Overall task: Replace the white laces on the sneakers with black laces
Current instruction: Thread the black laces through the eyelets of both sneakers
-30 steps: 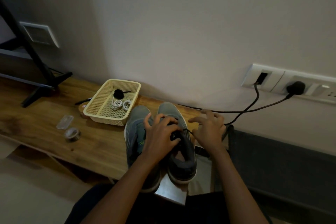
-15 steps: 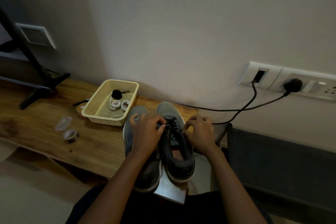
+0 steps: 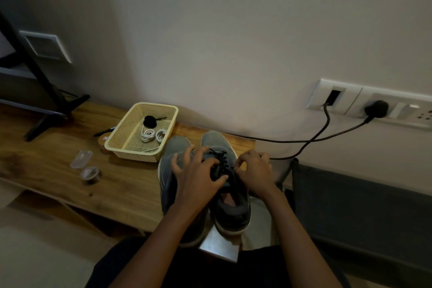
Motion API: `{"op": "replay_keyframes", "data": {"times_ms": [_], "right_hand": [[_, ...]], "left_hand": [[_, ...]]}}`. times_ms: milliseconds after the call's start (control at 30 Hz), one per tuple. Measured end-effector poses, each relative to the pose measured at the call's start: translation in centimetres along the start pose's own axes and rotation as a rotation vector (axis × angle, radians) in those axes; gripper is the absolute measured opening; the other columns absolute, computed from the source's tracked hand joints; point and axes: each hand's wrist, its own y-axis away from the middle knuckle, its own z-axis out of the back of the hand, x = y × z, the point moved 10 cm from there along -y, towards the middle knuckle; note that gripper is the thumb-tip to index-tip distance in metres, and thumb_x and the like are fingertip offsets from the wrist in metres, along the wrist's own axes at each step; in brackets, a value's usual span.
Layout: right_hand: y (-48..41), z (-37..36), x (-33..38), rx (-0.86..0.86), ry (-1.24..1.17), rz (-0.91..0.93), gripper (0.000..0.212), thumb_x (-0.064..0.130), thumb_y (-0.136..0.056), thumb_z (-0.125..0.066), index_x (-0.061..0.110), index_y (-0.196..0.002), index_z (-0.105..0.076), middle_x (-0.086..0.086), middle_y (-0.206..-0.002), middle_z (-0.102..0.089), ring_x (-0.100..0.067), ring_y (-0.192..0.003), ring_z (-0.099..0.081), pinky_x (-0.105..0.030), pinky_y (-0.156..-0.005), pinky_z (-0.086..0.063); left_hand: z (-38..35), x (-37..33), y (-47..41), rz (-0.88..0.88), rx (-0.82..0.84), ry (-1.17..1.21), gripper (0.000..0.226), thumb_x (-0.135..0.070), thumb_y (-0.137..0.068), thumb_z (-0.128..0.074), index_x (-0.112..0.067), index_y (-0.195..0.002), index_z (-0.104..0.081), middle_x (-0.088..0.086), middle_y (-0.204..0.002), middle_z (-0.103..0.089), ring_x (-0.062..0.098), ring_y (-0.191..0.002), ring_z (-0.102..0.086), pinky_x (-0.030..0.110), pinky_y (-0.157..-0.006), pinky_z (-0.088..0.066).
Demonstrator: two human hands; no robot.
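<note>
Two grey sneakers stand side by side at the table's right end, toes toward the wall. The right sneaker (image 3: pixel 230 208) carries a black lace (image 3: pixel 218 159) threaded through its eyelets. My left hand (image 3: pixel 198 177) lies over the gap between the shoes, thumb and fingers pinching the black lace near the tongue. My right hand (image 3: pixel 256 170) pinches the lace at the shoe's right side. The left sneaker (image 3: pixel 174 149) is largely hidden under my left hand and arm. Coiled white laces (image 3: pixel 153 135) and a rolled black lace (image 3: pixel 149 121) sit in the cream basket (image 3: pixel 140 155).
The wooden table (image 3: pixel 58 170) also holds a clear plastic piece (image 3: pixel 81 159) and a small tape roll (image 3: pixel 90 174) at left. A black stand leg (image 3: pixel 50 121) rests at the back left. Black cables (image 3: pixel 304 140) run from wall sockets (image 3: pixel 374 106) behind the shoes.
My left hand slid from the right sneaker's laces toward the left, then settled with its thumb on the black lace. My right hand drew in from the table to the shoe's side.
</note>
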Motion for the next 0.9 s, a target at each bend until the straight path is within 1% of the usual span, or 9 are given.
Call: {"op": "replay_keyframes", "data": {"times_ms": [100,233,367,467,567,633,700,800,900], "right_hand": [[0.0,0.1,0.0,0.002,-0.037,0.002,0.015,0.027,-0.090,-0.058,0.022,-0.101,-0.067,0.006,-0.125,-0.052,-0.023,-0.121,-0.030,-0.036,-0.096,-0.030],[0.1,0.5,0.3,-0.025,-0.010,0.041,0.007,0.031,-0.090,-0.060,0.024,-0.092,-0.062,0.005,-0.122,-0.050,-0.022,-0.120,-0.031,-0.035,-0.093,-0.029],[0.3,1.3,0.2,-0.075,0.008,0.050,0.004,0.027,-0.089,-0.059,0.023,-0.088,-0.058,0.004,-0.120,-0.048,-0.021,-0.117,-0.031,-0.033,-0.091,-0.027],[0.3,3.0,-1.5,-0.174,0.005,-0.039,0.007,0.024,-0.091,-0.055,0.019,-0.092,-0.060,0.002,-0.121,-0.047,-0.022,-0.116,-0.033,-0.035,-0.092,-0.028],[0.6,4.4,-3.3,-0.260,-0.013,-0.139,0.010,0.021,-0.090,-0.057,0.016,-0.095,-0.064,-0.001,-0.121,-0.050,-0.025,-0.117,-0.035,-0.038,-0.094,-0.031],[0.6,4.0,-3.0,-0.243,-0.018,-0.120,0.011,0.019,-0.088,-0.059,0.019,-0.098,-0.065,-0.001,-0.124,-0.049,-0.025,-0.119,-0.034,-0.038,-0.096,-0.031],[0.7,3.3,-1.7,-0.202,-0.011,-0.056,0.021,0.019,-0.085,-0.062,0.026,-0.104,-0.065,0.002,-0.131,-0.045,-0.025,-0.124,-0.029,-0.038,-0.099,-0.028],[0.7,1.9,0.9,-0.134,0.107,0.057,0.022,0.027,-0.086,-0.062,0.034,-0.105,-0.069,0.007,-0.140,-0.040,-0.025,-0.129,-0.024,-0.038,-0.100,-0.025],[0.7,1.2,1.8,-0.118,0.135,0.093,0.017,0.027,-0.088,-0.060,0.031,-0.100,-0.071,0.007,-0.136,-0.044,-0.025,-0.127,-0.024,-0.038,-0.100,-0.023]], "left_hand": [[0.3,0.7,0.3,0.089,-0.043,-0.003,0.036,-0.048,-0.083,-0.062,-0.039,-0.118,-0.059,-0.010,-0.150,-0.030,0.020,-0.143,-0.008,0.049,-0.113,-0.004],[1.2,2.0,0.6,0.203,-0.137,-0.021,0.028,-0.047,-0.078,-0.068,-0.037,-0.103,-0.066,-0.010,-0.145,-0.037,0.021,-0.141,-0.014,0.050,-0.110,-0.005],[0.9,2.3,0.7,0.228,-0.125,-0.039,0.026,-0.044,-0.079,-0.068,-0.037,-0.104,-0.067,-0.010,-0.147,-0.035,0.020,-0.142,-0.011,0.050,-0.109,-0.003],[0.9,2.3,0.6,0.230,-0.120,-0.034,0.026,-0.042,-0.081,-0.067,-0.036,-0.106,-0.067,-0.011,-0.148,-0.034,0.020,-0.142,-0.009,0.050,-0.109,-0.002],[0.9,2.4,0.6,0.233,-0.118,-0.023,0.029,-0.045,-0.080,-0.067,-0.036,-0.107,-0.066,-0.011,-0.148,-0.035,0.020,-0.142,-0.011,0.050,-0.109,-0.002],[1.1,2.5,0.7,0.232,-0.136,-0.003,0.032,-0.046,-0.079,-0.069,-0.034,-0.108,-0.061,-0.009,-0.146,-0.036,0.021,-0.142,-0.014,0.050,-0.110,-0.004],[1.2,2.6,0.7,0.233,-0.153,0.016,0.031,-0.046,-0.077,-0.071,-0.032,-0.102,-0.058,-0.008,-0.145,-0.037,0.021,-0.142,-0.015,0.050,-0.111,-0.007],[1.2,2.1,0.7,0.207,-0.161,0.015,0.021,-0.047,-0.077,-0.071,-0.031,-0.090,-0.066,-0.008,-0.148,-0.036,0.022,-0.143,-0.012,0.051,-0.111,-0.008],[1.4,2.0,0.7,0.202,-0.178,0.020,0.016,-0.045,-0.078,-0.071,-0.029,-0.082,-0.070,-0.009,-0.148,-0.037,0.021,-0.144,-0.011,0.050,-0.110,-0.007]]}}
